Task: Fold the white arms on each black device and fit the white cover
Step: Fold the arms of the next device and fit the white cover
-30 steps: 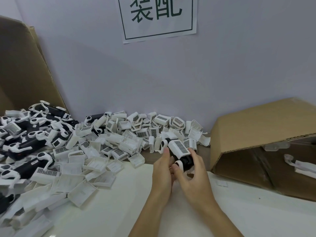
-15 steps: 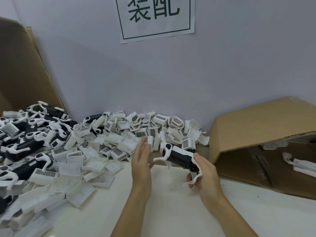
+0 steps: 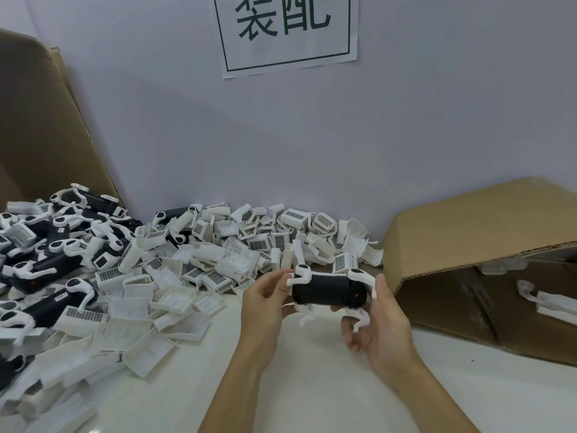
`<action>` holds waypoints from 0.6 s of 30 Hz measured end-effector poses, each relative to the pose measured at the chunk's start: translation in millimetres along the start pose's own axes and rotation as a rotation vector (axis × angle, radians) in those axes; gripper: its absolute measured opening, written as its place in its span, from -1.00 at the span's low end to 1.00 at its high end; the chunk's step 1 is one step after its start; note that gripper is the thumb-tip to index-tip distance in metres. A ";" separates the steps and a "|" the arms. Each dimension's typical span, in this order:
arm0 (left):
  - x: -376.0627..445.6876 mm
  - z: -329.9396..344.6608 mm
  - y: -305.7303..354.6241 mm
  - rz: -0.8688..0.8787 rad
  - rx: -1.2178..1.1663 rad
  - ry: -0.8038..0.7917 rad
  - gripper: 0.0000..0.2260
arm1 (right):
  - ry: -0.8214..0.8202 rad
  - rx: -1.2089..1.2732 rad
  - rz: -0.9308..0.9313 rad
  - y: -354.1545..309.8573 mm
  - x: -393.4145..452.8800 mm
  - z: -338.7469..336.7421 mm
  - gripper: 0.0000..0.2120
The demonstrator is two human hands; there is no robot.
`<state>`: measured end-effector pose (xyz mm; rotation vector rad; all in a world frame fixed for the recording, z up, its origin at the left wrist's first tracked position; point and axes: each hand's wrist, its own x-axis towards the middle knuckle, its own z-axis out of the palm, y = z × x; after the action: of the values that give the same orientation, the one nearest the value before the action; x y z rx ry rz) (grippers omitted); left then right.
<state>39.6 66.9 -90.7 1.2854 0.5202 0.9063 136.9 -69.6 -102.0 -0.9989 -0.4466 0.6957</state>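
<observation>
I hold a black device (image 3: 327, 289) level above the white table, its long side across the view. White arms (image 3: 362, 275) stick out at its corners, two on top and two hanging below. My left hand (image 3: 265, 304) grips its left end, thumb by the upper left arm. My right hand (image 3: 382, 320) grips the right end, thumb on the upper right arm, fingers under the body. A heap of loose white covers (image 3: 175, 295) lies to the left and behind. More black devices (image 3: 46, 264) with spread arms are piled at far left.
A cardboard box (image 3: 474, 232) lies on its side at right, with white finished pieces (image 3: 549, 303) inside. Another cardboard flap (image 3: 37, 135) leans at the far left. A printed sign (image 3: 285, 29) hangs on the wall behind. Bare white table (image 3: 312, 385) lies under my forearms.
One second ago both hands were at a covered piece by the pile. Since then my right hand brought an uncovered device forward, and my left hand has taken hold of its left end.
</observation>
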 end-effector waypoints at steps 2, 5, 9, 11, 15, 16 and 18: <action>0.6 0.2 -3.4 -0.006 0.039 0.057 -0.86 | -0.017 -0.008 -0.014 1.3 0.9 -0.7 -0.41; 1.2 0.4 -5.4 0.007 0.042 0.086 -0.87 | -0.026 -0.051 -0.019 2.5 3.5 -0.7 -0.43; 1.2 1.3 -5.0 0.006 0.044 0.081 -0.86 | 0.018 -0.106 0.016 4.3 5.9 -1.1 -0.54; 2.1 -0.1 -6.8 0.006 0.048 0.085 -0.88 | 0.036 -0.114 0.034 5.0 6.7 -2.2 -0.69; 1.4 -3.8 -4.8 0.032 -0.043 0.002 -0.84 | 0.054 -0.086 0.067 5.5 5.3 -1.4 -0.74; 1.2 -4.0 -4.0 0.035 -0.078 -0.020 -0.82 | 0.063 -0.059 0.075 5.2 4.8 -1.4 -0.73; 1.2 -3.7 -2.8 0.037 -0.131 -0.034 -0.77 | 0.059 -0.032 0.081 4.4 3.9 -3.1 -0.67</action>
<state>38.2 70.0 -94.1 1.1926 0.4049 0.9322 140.1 -67.1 -107.3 -1.0694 -0.3682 0.7311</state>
